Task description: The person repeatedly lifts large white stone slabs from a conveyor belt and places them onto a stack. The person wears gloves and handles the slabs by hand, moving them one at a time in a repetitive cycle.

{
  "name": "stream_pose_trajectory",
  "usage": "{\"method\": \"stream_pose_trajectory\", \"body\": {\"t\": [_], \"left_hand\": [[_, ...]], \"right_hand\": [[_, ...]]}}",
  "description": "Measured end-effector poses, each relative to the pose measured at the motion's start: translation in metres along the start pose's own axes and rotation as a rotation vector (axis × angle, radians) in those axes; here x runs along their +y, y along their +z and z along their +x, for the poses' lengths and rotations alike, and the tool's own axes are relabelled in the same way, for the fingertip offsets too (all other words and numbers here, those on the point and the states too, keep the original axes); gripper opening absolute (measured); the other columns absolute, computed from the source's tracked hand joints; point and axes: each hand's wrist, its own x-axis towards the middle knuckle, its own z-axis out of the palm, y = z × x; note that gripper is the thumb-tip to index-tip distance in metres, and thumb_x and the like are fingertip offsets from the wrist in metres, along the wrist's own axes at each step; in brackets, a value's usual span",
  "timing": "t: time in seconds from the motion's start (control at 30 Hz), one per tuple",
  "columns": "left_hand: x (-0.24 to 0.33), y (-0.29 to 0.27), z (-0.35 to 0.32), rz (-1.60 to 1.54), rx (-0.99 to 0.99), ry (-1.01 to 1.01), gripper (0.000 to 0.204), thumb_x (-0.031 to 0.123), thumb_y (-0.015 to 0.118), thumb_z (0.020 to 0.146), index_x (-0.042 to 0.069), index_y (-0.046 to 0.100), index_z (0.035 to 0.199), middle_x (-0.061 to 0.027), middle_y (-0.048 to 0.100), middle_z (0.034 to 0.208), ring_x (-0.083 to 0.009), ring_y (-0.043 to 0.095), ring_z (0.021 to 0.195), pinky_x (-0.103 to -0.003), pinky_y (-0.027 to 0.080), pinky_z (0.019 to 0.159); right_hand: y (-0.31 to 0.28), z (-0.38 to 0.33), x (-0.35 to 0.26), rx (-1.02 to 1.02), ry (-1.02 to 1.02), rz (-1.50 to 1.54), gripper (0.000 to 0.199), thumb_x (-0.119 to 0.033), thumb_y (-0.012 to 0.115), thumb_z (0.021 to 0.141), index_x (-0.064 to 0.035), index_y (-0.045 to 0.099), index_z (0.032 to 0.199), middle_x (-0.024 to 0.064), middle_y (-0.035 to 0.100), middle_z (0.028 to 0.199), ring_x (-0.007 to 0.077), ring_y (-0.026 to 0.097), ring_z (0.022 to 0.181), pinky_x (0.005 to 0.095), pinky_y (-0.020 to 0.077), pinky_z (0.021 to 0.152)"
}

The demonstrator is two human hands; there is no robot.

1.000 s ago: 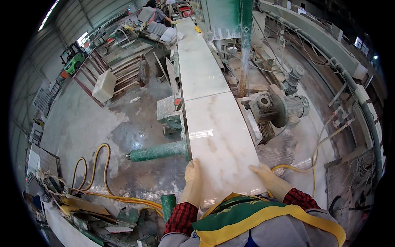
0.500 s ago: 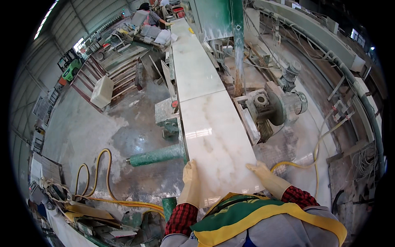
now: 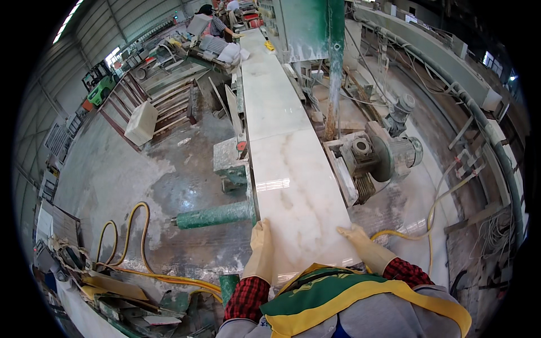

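Note:
A long run of pale, polished stone with faint brown veins stretches away from my body. A thin seam crosses it, parting the near stone slab [image 3: 301, 197] from the far stone slab [image 3: 273, 93]. My left hand [image 3: 261, 243], in a cream rubber glove, is closed on the near slab's left edge. On the opposite edge, my right hand [image 3: 360, 243], gloved alike, grips the slab with bent fingers. The undersides of both grips are hidden. The near end of the slab reaches my green and yellow apron [image 3: 338, 293], which covers part of it.
Right of the slab stands a motor [image 3: 403, 147]; a green machine post [image 3: 335, 62] rises beyond. A green roller [image 3: 214, 215] juts out left. Yellow hoses [image 3: 147, 236] lie on the floor. A co-worker [image 3: 218, 27] touches the far end. A green forklift [image 3: 100, 87] stands far left.
The view has shifted slightly, so the machinery and far end appear a little lower and farther right. Both hands keep their hold on the slab's edges.

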Motion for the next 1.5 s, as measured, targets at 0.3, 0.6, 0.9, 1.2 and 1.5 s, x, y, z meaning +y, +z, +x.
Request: {"method": "stream_pose_trajectory", "body": {"t": [0.3, 0.6, 0.9, 1.2, 1.5], "left_hand": [[0.013, 0.007, 0.012, -0.093, -0.065, -0.126, 0.06, 0.056, 0.053, 0.107, 0.009, 0.067, 0.141, -0.0194, 0.073, 0.134, -0.0362, 0.069, 0.127, -0.048, 0.05, 0.109], [0.032, 0.02, 0.007, 0.461, 0.264, 0.669, 0.071, 0.038, 0.07, 0.099, 0.007, 0.049, 0.16, -0.0222, 0.047, 0.165, -0.0492, 0.044, 0.149, -0.052, 0.034, 0.127], [0.062, 0.032, 0.049, 0.599, -0.025, 0.886, 0.076, 0.047, 0.07, 0.1, 0.009, 0.046, 0.161, -0.0188, 0.042, 0.168, -0.0423, 0.036, 0.156, -0.054, 0.025, 0.132], [0.067, 0.025, 0.056, 0.633, -0.054, 0.872, 0.082, 0.055, 0.067, 0.1, 0.007, 0.044, 0.163, -0.0192, 0.04, 0.17, -0.041, 0.034, 0.158, -0.053, 0.024, 0.132], [0.073, 0.025, 0.058, 0.629, -0.071, 0.817, 0.085, 0.059, 0.067, 0.1, 0.011, 0.042, 0.166, -0.0175, 0.038, 0.173, -0.04, 0.032, 0.161, -0.052, 0.022, 0.135]], "right_hand": [[-0.011, 0.03, 0.017, -0.026, -0.078, -0.017, 0.054, -0.028, 0.085, 0.097, 0.0015, 0.067, 0.138, 0.0137, 0.075, 0.122, 0.024, 0.073, 0.104, 0.04, 0.0605, 0.09], [0.002, 0.024, -0.032, 0.32, -0.602, -1.068, 0.078, -0.034, 0.079, 0.093, 0.0045, 0.053, 0.155, 0.0264, 0.064, 0.148, 0.0423, 0.059, 0.138, 0.0478, 0.0454, 0.119], [0.04, 0.126, -0.064, 0.082, -0.969, -1.436, 0.086, -0.051, 0.07, 0.097, 0.0032, 0.046, 0.16, 0.0278, 0.039, 0.17, 0.0441, 0.033, 0.161, 0.0496, 0.0239, 0.135], [0.078, 0.14, -0.099, 0.116, -0.872, -1.527, 0.084, -0.055, 0.065, 0.1, -0.0063, 0.045, 0.165, 0.0312, 0.039, 0.169, 0.0493, 0.033, 0.157, 0.0549, 0.0227, 0.133], [0.085, 0.164, -0.096, 0.207, -0.94, -1.511, 0.082, -0.058, 0.067, 0.097, -0.0131, 0.049, 0.164, 0.0317, 0.041, 0.168, 0.0476, 0.033, 0.157, 0.0566, 0.0187, 0.132]]}}
